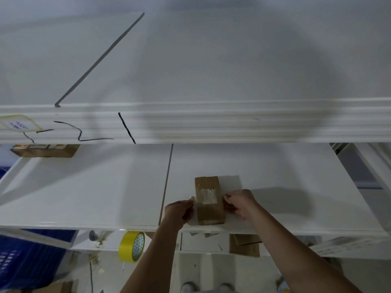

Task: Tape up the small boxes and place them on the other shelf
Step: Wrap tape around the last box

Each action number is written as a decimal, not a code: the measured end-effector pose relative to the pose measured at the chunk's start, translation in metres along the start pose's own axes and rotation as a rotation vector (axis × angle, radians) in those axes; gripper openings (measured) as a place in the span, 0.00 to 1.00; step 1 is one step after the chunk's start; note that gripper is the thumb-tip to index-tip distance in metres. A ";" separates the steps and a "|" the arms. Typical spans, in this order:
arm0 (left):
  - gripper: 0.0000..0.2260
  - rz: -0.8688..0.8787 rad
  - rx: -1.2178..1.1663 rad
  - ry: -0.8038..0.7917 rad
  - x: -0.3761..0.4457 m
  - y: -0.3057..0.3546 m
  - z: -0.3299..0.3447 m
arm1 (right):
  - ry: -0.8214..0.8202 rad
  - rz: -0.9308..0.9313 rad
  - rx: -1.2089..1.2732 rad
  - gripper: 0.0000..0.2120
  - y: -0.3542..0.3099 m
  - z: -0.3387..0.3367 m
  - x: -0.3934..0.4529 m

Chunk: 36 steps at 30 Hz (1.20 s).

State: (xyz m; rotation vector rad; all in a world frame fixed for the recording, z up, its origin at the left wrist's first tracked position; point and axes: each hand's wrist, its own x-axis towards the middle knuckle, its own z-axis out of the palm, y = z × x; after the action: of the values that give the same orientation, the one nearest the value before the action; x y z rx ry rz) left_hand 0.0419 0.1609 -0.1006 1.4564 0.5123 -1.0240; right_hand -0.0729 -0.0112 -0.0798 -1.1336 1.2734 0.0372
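A small brown cardboard box (208, 199) lies on the white shelf (105, 197), near its front edge. A strip of clear tape runs across the box's top. My left hand (179, 210) pinches the tape at the box's left side. My right hand (239, 203) pinches the tape at the right side, fingers curled against the box. A yellow tape roll (131, 246) hangs around my left forearm below the shelf edge.
A higher white shelf (190, 123) with black marker lines spans the view above. Another brown box (45, 150) sits far left at the back. More boxes (245, 245) lie on a lower shelf. A blue crate (25, 259) stands at the lower left.
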 end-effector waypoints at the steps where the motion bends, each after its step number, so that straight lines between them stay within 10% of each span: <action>1: 0.14 -0.020 -0.008 -0.014 0.001 0.000 0.000 | -0.005 0.002 0.010 0.07 0.001 0.000 -0.001; 18: 0.09 0.293 0.337 0.155 -0.004 -0.001 0.009 | 0.299 -0.407 -0.530 0.16 0.007 0.012 -0.018; 23: 0.05 0.422 0.379 0.210 -0.010 0.004 0.010 | 0.385 -0.448 -0.645 0.03 0.007 0.014 -0.025; 36: 0.06 0.525 0.790 0.258 -0.023 0.014 0.030 | 0.356 -0.376 -0.701 0.07 -0.004 0.039 -0.038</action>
State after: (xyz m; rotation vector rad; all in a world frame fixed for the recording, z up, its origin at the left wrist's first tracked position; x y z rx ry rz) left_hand 0.0329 0.1353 -0.0699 2.2838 -0.1449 -0.6242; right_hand -0.0567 0.0335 -0.0538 -2.0439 1.3755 -0.0010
